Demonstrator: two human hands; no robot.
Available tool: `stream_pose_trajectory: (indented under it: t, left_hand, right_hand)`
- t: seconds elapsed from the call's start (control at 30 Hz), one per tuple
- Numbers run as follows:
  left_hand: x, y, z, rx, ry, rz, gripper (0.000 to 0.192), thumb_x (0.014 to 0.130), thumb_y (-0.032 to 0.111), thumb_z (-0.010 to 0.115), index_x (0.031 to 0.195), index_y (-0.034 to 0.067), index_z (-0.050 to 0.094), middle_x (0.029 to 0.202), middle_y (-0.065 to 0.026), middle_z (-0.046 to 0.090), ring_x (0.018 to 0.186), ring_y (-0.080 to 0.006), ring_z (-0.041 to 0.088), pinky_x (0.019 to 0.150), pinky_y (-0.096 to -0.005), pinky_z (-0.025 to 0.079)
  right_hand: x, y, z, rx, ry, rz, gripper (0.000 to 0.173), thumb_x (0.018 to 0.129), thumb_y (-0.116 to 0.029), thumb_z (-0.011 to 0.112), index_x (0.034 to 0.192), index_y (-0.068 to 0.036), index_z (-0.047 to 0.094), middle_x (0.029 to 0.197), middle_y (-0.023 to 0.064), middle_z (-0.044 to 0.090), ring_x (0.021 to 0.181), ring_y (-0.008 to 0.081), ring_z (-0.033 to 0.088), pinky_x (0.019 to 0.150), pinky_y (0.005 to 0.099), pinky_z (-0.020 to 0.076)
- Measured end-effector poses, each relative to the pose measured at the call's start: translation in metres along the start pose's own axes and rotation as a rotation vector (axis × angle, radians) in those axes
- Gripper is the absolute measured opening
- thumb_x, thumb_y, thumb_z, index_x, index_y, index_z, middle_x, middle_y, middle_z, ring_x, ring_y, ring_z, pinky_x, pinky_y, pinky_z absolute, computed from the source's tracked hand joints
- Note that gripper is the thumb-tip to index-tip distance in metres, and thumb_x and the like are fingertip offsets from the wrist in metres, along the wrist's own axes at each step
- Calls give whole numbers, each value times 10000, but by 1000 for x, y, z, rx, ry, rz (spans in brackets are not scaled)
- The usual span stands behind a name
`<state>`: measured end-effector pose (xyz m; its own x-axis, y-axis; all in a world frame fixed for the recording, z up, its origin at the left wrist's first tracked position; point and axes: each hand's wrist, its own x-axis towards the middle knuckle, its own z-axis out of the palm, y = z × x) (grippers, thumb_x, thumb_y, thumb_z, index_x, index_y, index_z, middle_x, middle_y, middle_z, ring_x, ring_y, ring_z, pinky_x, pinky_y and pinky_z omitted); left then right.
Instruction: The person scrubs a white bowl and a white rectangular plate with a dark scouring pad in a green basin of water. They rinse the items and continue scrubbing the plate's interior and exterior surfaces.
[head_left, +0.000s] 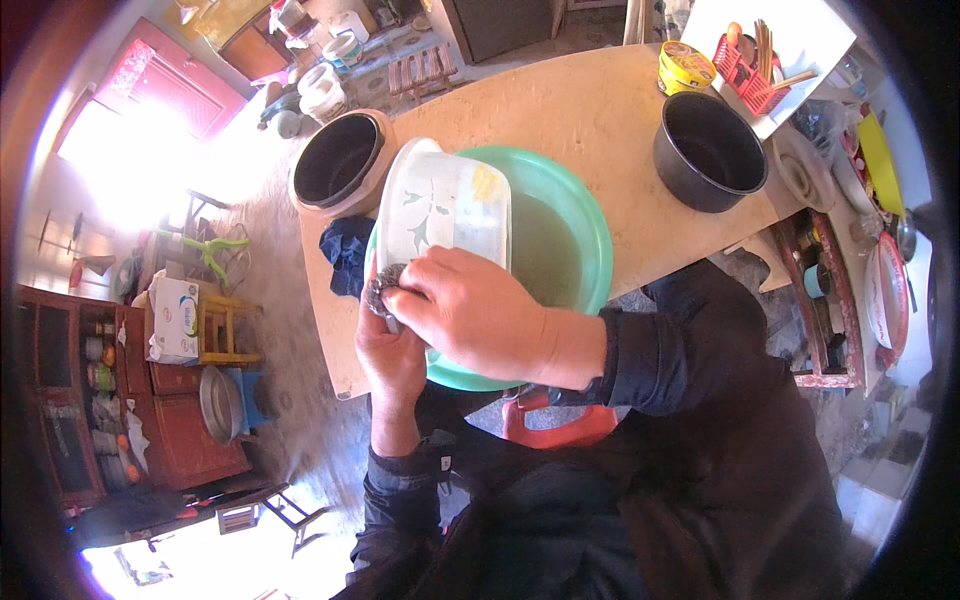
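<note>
A translucent white plastic tub (450, 202) with a leaf pattern is tilted on its side above a green plastic basin (592, 225). Cloudy water (547, 247) lies in the basin. My left hand (391, 360) grips the tub at its near rim, its fingers mostly hidden behind. In my right hand (472, 315) is a dark scouring pad, likely steel wool (384, 289), pressed against that same rim. Left of the basin a crumpled dark blue cloth (346, 255) lies on the table.
The wooden table (525, 105) carries a black inner pot (709, 154) at right and a black-lined pot (337, 161) at left. A yellow tub (684, 67) and a red utensil basket (750, 75) stand at the far right. Below the near edge is a red plastic seat (559, 426).
</note>
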<state>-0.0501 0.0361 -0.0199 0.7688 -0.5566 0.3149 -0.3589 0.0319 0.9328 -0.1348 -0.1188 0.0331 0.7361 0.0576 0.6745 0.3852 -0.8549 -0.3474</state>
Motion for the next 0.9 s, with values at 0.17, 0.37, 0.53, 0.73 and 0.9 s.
stream_pose_trajectory:
  t: [0.17,0.37,0.53,0.73,0.9]
  left_hand:
    - [-1,6,0,-49,11,-6,701,985,69,781,1607,-5,465,1471,-125,641,1311,-192,601,1117,-362,491]
    - [5,17,2,36,-41,-49,724,976,91,798,1611,-8,465,1431,-131,663,1261,-194,626,1076,-359,517]
    - [2,21,11,48,-19,-70,689,975,66,786,1599,16,498,1390,-135,692,1237,-200,644,1072,-367,521]
    - [10,18,13,97,14,-20,699,967,33,775,1597,-17,478,1422,-132,672,1262,-197,631,1079,-359,516]
    - [13,14,10,20,-4,-25,717,958,35,789,1600,-19,475,1436,-133,661,1270,-201,626,1084,-356,512]
  right_hand:
    - [-6,18,5,29,145,252,82,862,-131,690,846,-63,648,916,104,598,899,326,653,786,479,545]
    - [30,99,-17,-15,166,341,170,986,-132,656,1040,-38,787,1052,227,724,940,420,705,829,486,574]
    - [12,98,-17,30,126,371,281,992,-138,669,1179,58,742,1158,282,745,964,451,737,856,474,604]
    - [-30,20,-6,-185,135,74,370,953,-115,698,1288,42,704,1446,231,640,1357,369,628,1125,444,527]
    - [-33,44,-14,-227,95,73,362,948,-73,687,1292,35,708,1492,214,608,1375,378,609,1120,440,518]
